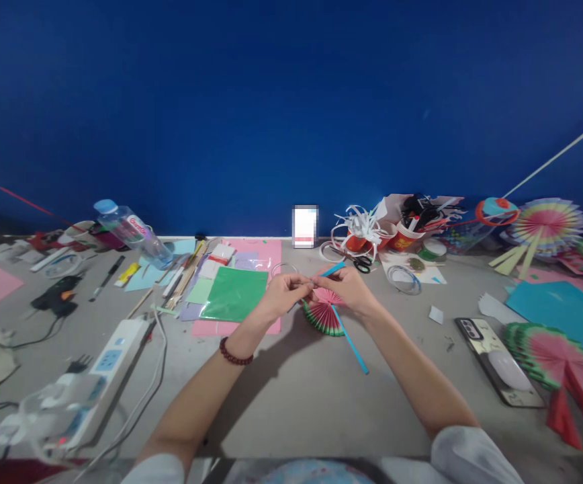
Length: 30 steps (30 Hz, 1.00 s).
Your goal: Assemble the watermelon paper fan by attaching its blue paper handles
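In the head view a round pleated paper fan, pink inside with a green rim, lies on the grey table just below my fingers. One blue paper strip runs from its middle toward me. Another blue strip slants up between my fingertips. My left hand is pinched, its fingertips meeting those of the other hand; what it grips is too small to make out. With fingers closed, my right hand pinches the upper blue strip. Both hands hide the fan's upper edge.
Left of me are a power strip, a glue gun, a plastic bottle and green paper. Behind my hands stand cups of tools and scissors. Rightward lie a phone and finished-looking fans.
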Tool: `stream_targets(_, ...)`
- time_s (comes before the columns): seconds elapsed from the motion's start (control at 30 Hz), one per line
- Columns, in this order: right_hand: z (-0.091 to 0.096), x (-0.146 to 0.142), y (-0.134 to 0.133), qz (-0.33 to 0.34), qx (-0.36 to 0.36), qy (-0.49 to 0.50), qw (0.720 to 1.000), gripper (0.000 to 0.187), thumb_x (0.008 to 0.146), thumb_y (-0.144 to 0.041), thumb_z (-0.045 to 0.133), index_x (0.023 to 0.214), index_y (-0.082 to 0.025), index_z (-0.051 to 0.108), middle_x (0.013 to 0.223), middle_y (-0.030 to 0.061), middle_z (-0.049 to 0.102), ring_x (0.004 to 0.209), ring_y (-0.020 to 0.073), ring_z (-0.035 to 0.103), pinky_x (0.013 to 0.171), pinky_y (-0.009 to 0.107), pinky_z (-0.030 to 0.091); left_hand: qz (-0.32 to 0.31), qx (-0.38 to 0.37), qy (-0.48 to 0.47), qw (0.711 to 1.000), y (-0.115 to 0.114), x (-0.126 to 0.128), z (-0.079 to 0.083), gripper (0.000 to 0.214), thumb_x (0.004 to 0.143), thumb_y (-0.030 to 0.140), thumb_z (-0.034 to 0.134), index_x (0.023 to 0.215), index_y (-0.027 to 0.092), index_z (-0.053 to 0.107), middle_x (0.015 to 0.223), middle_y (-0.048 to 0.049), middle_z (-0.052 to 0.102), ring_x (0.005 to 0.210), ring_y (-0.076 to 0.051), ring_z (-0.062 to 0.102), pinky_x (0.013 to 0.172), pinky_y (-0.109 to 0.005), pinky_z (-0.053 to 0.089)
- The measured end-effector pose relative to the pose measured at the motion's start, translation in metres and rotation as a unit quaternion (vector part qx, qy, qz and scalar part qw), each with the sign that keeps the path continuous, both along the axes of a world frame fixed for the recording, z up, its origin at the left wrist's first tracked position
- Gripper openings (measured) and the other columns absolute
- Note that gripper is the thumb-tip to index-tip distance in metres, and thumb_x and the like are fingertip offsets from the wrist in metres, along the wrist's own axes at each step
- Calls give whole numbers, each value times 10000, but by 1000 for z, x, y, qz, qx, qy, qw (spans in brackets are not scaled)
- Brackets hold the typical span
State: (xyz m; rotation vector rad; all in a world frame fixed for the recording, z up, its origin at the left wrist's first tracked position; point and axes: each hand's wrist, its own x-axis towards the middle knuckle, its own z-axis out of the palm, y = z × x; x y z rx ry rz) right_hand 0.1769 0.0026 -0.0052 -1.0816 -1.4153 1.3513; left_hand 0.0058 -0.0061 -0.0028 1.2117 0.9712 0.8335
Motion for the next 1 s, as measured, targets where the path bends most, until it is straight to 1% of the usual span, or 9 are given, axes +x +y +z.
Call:
stream_targets(0.13, 0, -1, 0, -24, 23, -21, 999, 209, 678, -370, 721, 673, -163, 699, 695, 52, 695, 694, 186, 627, 690, 321, 483, 9, -11, -7, 1000, -1, 1, 0, 302, 748, 405, 702, 766, 104, 684, 641, -60, 698, 541, -108, 612, 586, -232, 488)
stream_targets(0.23, 0, -1, -1, -54, 41, -33, 997, 201, 679, -365, 715, 664, -165, 693, 694, 54, 695, 697, 190, 623, 681, 319, 480, -4, -2, 10, 1000, 0, -2, 1, 325, 741, 424, 710, 806, 105, 704, 683, -71, 711, 584, -116, 631, 611, -232, 495)
stream_targets(0.37, 1, 0, 0, -75, 11, -43, 996, 246, 630, -397, 750, 644, -157, 699, 650, 58, 681, 633, 183, 595, 603, 306, 460, -31, 14, 33, 999, 3, -7, 3, 351, 743, 457, 707, 780, 108, 707, 724, -89, 722, 620, -131, 650, 634, -242, 498)
stream_targets(0.53, 2, 0, 0, -76, -15, -16, 997, 291, 614, -440, 773, 600, -162, 690, 617, 52, 673, 589, 167, 574, 584, 297, 446, -66, -8, 9, 998, 6, -10, 2, 390, 752, 497, 691, 809, 112, 710, 800, -111, 736, 641, -134, 664, 629, -240, 485)
stream_targets(0.63, 2, -1, 0, -83, -28, -4, 996, 306, 593, -450, 787, 581, -163, 681, 598, 41, 661, 581, 160, 565, 578, 291, 440, -81, -27, -3, 996, 6, -10, 2, 407, 750, 516, 688, 809, 113, 708, 776, -103, 733, 641, -140, 670, 608, -237, 469)
stream_targets(0.8, 1, 0, 2, -99, -48, -16, 994, 338, 552, -462, 804, 546, -156, 659, 549, 27, 620, 542, 136, 519, 532, 273, 394, -104, -41, -20, 994, 5, -9, 3, 447, 748, 543, 680, 846, 107, 709, 696, -81, 716, 620, -130, 651, 596, -236, 449)
stream_targets(1.0, 3, 1, 1, -102, -61, -6, 993, 316, 547, -437, 808, 542, -159, 659, 544, 22, 616, 543, 133, 520, 545, 275, 396, -104, -53, -28, 993, 4, -8, 6, 520, 667, 615, 710, 794, 112, 707, 656, -79, 705, 603, -140, 648, 598, -244, 453)
